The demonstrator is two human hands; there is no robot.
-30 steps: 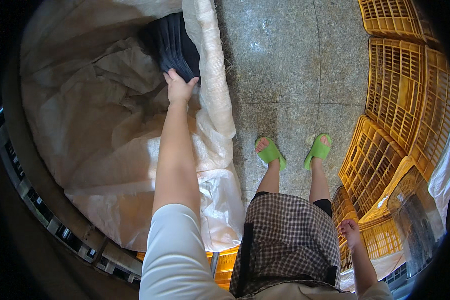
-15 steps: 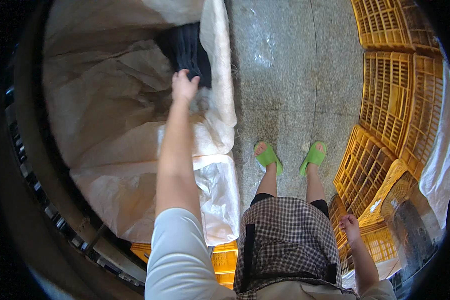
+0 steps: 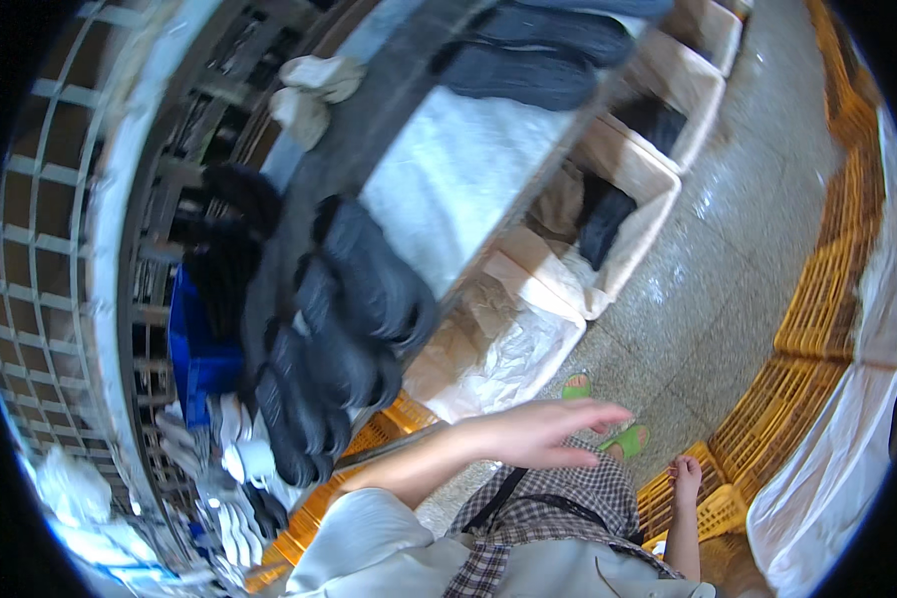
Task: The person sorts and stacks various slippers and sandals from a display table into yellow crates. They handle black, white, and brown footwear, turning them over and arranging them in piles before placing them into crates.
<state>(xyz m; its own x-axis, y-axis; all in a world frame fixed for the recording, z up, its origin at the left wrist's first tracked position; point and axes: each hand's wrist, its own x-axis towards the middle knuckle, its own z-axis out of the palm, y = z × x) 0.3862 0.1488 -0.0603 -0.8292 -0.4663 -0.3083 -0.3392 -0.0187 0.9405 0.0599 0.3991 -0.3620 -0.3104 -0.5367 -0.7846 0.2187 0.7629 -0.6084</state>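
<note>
My left hand [image 3: 543, 431] reaches across in front of my checked apron [image 3: 578, 498], fingers stretched out and nothing in them. It is in the air near a crate lined with pale crumpled sheeting [image 3: 498, 329]. Lower right, my right hand [image 3: 685, 480] hangs beside the apron, its fingers loosely bent and holding nothing. Black material [image 3: 605, 219] lies in the lined crate beyond. Dark shoes [image 3: 369, 269] rest in a cluster on the bench to the left, and more dark shoes [image 3: 518, 75] sit at its far end.
The bench [image 3: 458, 169] runs along the left, with a pair of light shoes [image 3: 314, 95] and a blue bin [image 3: 199, 349] behind it. Yellow crates [image 3: 817, 299] line the right, partly under white sheeting [image 3: 817, 478]. Grey floor [image 3: 698, 289] runs between, under my green slippers [image 3: 628, 441].
My view has swung left and up, bringing the bench and shoes into sight. My left hand has left the black material in the crate and drawn back near my body.
</note>
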